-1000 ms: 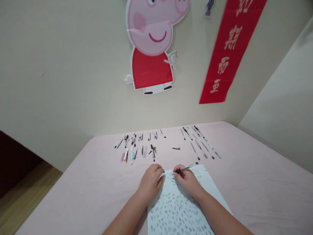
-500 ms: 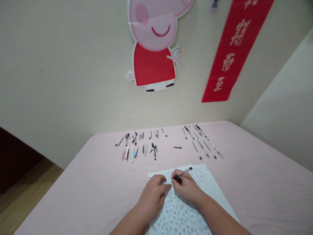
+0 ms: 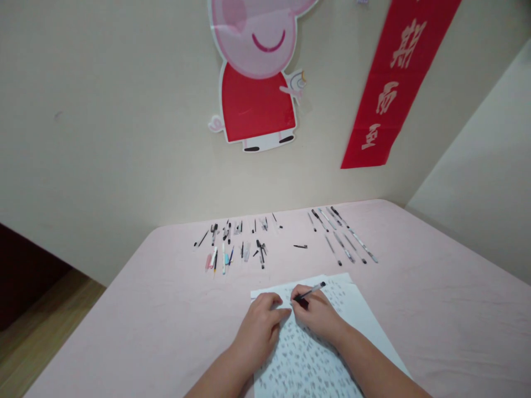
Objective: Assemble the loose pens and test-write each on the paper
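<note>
Sheets of white paper [image 3: 307,359] covered in rows of dark handwriting lie on the pink tabletop in front of me. My right hand [image 3: 317,314] is closed around a clear pen with a black grip and black end [image 3: 312,291]; its tip is down at the upper part of the top sheet, hidden by the fingers. My left hand [image 3: 261,326] rests on the left edge of the paper, thumb and forefinger apart and nothing held. The left thumb points towards the right fingertips, close beside them.
Beyond the paper lie several pens and pen parts [image 3: 260,254] at the left. A black pen cap [image 3: 300,246] sits alone in the middle. Several whole pens [image 3: 344,249] lie at the right. Behind the pink table [image 3: 166,320] stands a wall with a pig cutout [image 3: 257,105] and a red banner [image 3: 379,110].
The view has shifted slightly, so the wall and the pens sit a little higher in the picture. Both hands keep nearly the same place, with the pen still in my right hand.
</note>
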A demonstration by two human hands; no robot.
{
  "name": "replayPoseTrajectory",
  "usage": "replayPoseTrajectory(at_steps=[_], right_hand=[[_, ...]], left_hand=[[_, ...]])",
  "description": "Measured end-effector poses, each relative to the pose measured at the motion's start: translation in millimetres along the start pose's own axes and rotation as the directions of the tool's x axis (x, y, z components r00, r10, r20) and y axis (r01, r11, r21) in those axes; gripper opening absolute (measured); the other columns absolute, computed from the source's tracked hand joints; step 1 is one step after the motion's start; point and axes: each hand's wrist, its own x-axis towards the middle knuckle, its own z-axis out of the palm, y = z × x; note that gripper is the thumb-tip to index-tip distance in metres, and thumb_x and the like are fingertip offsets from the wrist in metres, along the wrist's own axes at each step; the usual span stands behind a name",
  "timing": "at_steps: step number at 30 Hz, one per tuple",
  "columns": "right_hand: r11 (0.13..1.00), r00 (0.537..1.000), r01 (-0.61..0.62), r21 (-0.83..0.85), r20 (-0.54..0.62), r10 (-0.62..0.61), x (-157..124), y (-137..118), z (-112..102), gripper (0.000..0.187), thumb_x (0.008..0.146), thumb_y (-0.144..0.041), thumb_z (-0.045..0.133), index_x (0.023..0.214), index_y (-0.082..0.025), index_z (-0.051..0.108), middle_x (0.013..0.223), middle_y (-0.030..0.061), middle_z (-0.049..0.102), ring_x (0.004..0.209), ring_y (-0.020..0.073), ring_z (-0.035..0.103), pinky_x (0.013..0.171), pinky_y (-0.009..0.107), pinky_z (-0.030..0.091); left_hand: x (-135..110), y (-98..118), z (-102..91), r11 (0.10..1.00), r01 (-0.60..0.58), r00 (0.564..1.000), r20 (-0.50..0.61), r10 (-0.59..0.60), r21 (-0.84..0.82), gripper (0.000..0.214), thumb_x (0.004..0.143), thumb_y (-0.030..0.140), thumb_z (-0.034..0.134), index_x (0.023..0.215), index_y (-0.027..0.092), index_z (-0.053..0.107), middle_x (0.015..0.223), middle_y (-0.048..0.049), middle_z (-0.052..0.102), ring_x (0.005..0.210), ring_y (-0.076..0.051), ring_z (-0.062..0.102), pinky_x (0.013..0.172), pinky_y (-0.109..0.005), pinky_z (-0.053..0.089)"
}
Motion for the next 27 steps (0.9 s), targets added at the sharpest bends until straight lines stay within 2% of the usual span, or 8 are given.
replayPoseTrajectory(at_steps=[5, 10, 27], right_hand=[[1.000, 1.000, -0.003, -0.020, -0.024, 0.003, -0.1, 0.7, -0.8, 0.013, 0.072, -0.017, 0.047, 0.071, -0.018, 0.061, 0.062, 0.0000, 0.057, 0.061, 0.0151, 0.052, 0.060, 0.025, 0.040], [1.000, 1.000, 0.000, -0.002, 0.005, 0.000, -1.1, 1.0, -1.1, 0.013, 0.071, -0.016, 0.047, 0.070, -0.018, 0.060, 0.059, -0.0016, 0.054, 0.058, 0.0140, 0.051, 0.057, 0.023, 0.038], [1.000, 1.000, 0.010, -0.002, -0.001, -0.010, -1.3, 2.1, -1.6, 0.013, 0.069, -0.014, 0.048, 0.070, -0.019, 0.060, 0.059, -0.0023, 0.054, 0.058, 0.0136, 0.050, 0.056, 0.023, 0.037]], left_hand=[[-0.3, -0.1, 0.0, 1.000, 0.000, 1.000, 0.012, 0.000, -0.008, 0.050, 0.068, -0.001, 0.047, 0.106, 0.025, 0.066, 0.109, -0.0087, 0.055, 0.103, -0.023, 0.050, 0.089, -0.039, 0.043], [-0.9, 0.3, -1.0, 1.000, 0.007, 1.000, 0.016, -0.007, -0.005, 0.050, 0.068, -0.001, 0.046, 0.107, 0.025, 0.066, 0.110, -0.0088, 0.055, 0.104, -0.023, 0.049, 0.090, -0.040, 0.043], [0.3, 1.5, -2.1, 1.000, 0.008, 1.000, 0.012, -0.007, -0.012, 0.051, 0.068, -0.001, 0.046, 0.107, 0.025, 0.066, 0.110, -0.0082, 0.056, 0.104, -0.023, 0.049, 0.089, -0.039, 0.044]])
